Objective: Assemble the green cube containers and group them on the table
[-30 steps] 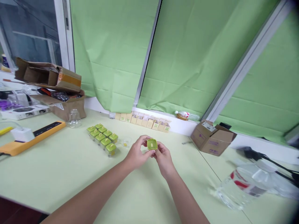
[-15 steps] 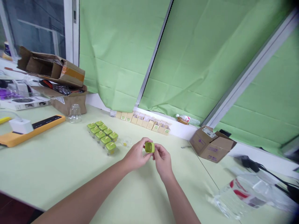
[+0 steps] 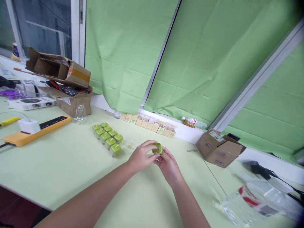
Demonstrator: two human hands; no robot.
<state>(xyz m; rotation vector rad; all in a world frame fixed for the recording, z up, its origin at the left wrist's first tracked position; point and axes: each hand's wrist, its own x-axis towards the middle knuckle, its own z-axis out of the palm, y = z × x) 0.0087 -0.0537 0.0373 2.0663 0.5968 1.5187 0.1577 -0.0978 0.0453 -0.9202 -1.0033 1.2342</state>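
Observation:
Between both hands, above the table, is a small green square lid point(image 3: 158, 146), its hollow underside facing me. My left hand point(image 3: 139, 157) pinches its left rim, with fingertips reaching over the opening. My right hand point(image 3: 171, 167) closes on the lid from the right and below; some of its fingers are hidden behind it. Left of my hands, several small clear jars with green lids point(image 3: 110, 141) and pale loops stand in two rows. Just beyond my left hand sits a small clear jar without a green lid point(image 3: 131, 143), with something yellow in it.
Along the wall stands a row of small beige cartons point(image 3: 149, 123). An orange power strip point(image 3: 35, 131), a clear plastic jar point(image 3: 80, 114) and stacked cardboard boxes point(image 3: 73, 104) are on the left. At right are a cardboard box point(image 3: 218, 148) and a large clear water bottle point(image 3: 251, 202).
The lid has turned a little in my hands, and my left fingers now reach over its opening. My right hand has rolled, showing more of its palm side. The view has shifted slightly left.

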